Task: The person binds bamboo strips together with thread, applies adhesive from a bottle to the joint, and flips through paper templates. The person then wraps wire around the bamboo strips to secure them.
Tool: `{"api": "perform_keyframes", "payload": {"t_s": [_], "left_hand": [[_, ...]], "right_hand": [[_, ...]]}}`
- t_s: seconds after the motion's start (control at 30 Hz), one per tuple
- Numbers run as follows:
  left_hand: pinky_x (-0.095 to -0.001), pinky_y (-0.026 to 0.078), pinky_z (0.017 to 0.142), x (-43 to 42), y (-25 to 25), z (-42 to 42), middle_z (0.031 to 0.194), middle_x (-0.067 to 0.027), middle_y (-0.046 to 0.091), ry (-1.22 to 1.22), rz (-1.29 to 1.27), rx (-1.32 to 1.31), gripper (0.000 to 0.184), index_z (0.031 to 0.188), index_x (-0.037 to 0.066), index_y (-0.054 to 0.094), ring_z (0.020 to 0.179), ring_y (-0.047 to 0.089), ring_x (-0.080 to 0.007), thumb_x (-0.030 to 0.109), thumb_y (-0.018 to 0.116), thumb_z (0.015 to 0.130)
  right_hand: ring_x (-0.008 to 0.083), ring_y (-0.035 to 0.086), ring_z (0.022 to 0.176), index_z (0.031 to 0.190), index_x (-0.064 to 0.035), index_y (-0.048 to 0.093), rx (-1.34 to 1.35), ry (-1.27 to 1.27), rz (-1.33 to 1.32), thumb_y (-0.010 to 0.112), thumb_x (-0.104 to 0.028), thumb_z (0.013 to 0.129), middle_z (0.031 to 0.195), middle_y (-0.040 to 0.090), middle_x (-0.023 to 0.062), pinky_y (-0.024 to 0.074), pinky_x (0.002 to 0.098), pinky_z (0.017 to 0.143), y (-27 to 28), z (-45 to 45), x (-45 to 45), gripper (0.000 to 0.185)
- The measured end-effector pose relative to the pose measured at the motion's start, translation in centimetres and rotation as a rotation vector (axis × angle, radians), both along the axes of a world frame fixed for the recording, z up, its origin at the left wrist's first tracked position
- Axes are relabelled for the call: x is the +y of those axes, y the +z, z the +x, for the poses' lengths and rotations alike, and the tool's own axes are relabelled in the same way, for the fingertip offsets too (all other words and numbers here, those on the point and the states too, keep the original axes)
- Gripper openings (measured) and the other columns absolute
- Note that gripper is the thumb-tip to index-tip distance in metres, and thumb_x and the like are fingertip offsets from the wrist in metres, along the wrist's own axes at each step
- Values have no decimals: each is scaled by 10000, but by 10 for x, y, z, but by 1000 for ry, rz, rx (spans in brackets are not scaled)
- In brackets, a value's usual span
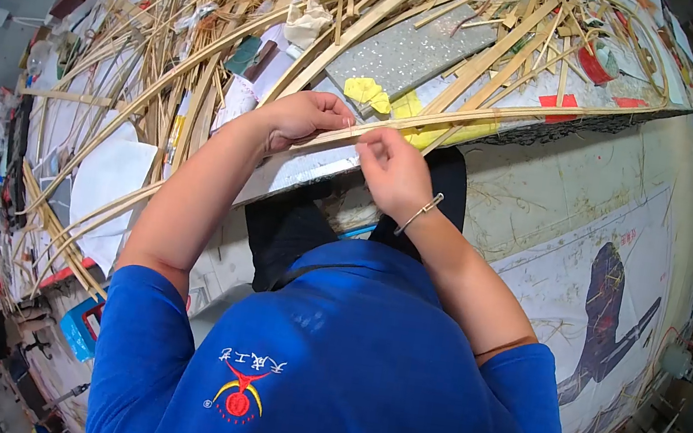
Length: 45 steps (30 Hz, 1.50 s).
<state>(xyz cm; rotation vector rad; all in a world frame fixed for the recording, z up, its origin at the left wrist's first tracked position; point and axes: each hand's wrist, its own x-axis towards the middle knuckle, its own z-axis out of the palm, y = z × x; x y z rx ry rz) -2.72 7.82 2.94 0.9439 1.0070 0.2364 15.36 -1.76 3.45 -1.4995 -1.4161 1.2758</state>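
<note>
My left hand (307, 120) is closed at the table's front edge, its fingertips pinched by a long, thin bamboo strip (538, 113) that runs across the table. Just to the right, my right hand (389, 165), with a bracelet at the wrist, has its thumb and fingers pressed together at the same strip. A thin, pale strand shows between the two hands; which fingers grip it is hard to tell. Behind them lies a crumpled yellow piece (367, 94), next to a grey speckled slab (410, 48).
Bamboo strips (203, 99) lie heaped over the table, some sticking out past its left edge. A red roll (595, 65) sits at the back right. White sheets (110, 183) lie at the left. A printed poster (610, 298) is on the floor at the right.
</note>
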Motion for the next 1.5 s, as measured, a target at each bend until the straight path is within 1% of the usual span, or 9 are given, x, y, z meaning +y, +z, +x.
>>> {"api": "perform_keyframes", "payload": {"t_s": [0.07, 0.1, 0.2, 0.33, 0.43, 0.63, 0.83, 1.03, 1.5], "left_hand": [[-200, 456, 716, 1, -3, -1, 921, -25, 611, -14, 34, -2, 133, 960, 39, 574, 820, 566, -82, 123, 608, 863], [-198, 454, 718, 1, -5, -1, 927, -24, 608, -16, 49, -7, 135, 966, 37, 574, 822, 562, -79, 121, 605, 865], [-197, 451, 726, -1, -6, 0, 964, -24, 602, -10, 83, -42, 170, 1016, 29, 573, 827, 553, -72, 114, 594, 870], [-206, 449, 746, 1, -9, 1, 990, -29, 612, -39, 113, -59, 221, 1078, 22, 586, 835, 549, -71, 111, 581, 877], [-193, 446, 708, -4, 17, 4, 974, -27, 629, -42, 80, 104, 213, 1065, 19, 608, 821, 555, -61, 115, 580, 876], [-160, 394, 556, 2, -5, 1, 894, -4, 639, -30, 60, 28, 188, 1009, 34, 630, 713, 534, -25, 144, 613, 858], [-172, 430, 597, 6, -6, -1, 814, -2, 631, -37, 45, 69, 130, 922, 45, 625, 720, 564, -47, 149, 634, 844], [-210, 469, 633, 7, -2, -1, 814, -17, 634, -33, -31, 29, 140, 934, 46, 613, 713, 589, -82, 144, 637, 837], [-212, 466, 679, 12, -15, -3, 866, -22, 635, -111, 41, 0, 150, 950, 42, 610, 759, 589, -80, 148, 615, 843]], "right_hand": [[232, 581, 712, 884, -56, 585, -384, -34, 491, 639, -147, 769, 819, 585, 93, 469, 353, 616, 3, 6, 9, 156], [291, 532, 827, 840, -74, 605, -439, -57, 626, 691, -161, 689, 837, 556, 95, 435, 383, 749, 1, 7, 16, 194], [297, 501, 855, 783, -76, 609, -553, 11, 652, 708, -187, 680, 841, 559, 89, 412, 379, 793, 3, 8, 28, 181], [300, 495, 859, 756, -94, 622, -556, 80, 628, 746, -241, 642, 833, 572, 78, 403, 381, 795, 0, 3, 38, 224], [303, 506, 846, 746, -100, 629, -514, 112, 557, 759, -262, 629, 815, 587, 77, 407, 388, 791, -4, 3, 42, 238], [307, 531, 867, 725, -96, 639, -520, 142, 472, 757, -284, 639, 815, 618, 91, 418, 391, 802, -1, 3, 46, 238], [301, 551, 848, 701, -110, 672, -552, 161, 362, 709, -298, 685, 800, 643, 107, 437, 379, 797, 3, 1, 52, 192], [303, 560, 856, 714, -106, 680, -571, 203, 243, 681, -265, 697, 794, 653, 113, 449, 381, 804, 4, 0, 59, 159], [307, 588, 800, 719, -81, 676, -521, 259, 263, 698, -310, 698, 762, 656, 122, 468, 385, 758, -1, 4, 61, 232]]}}
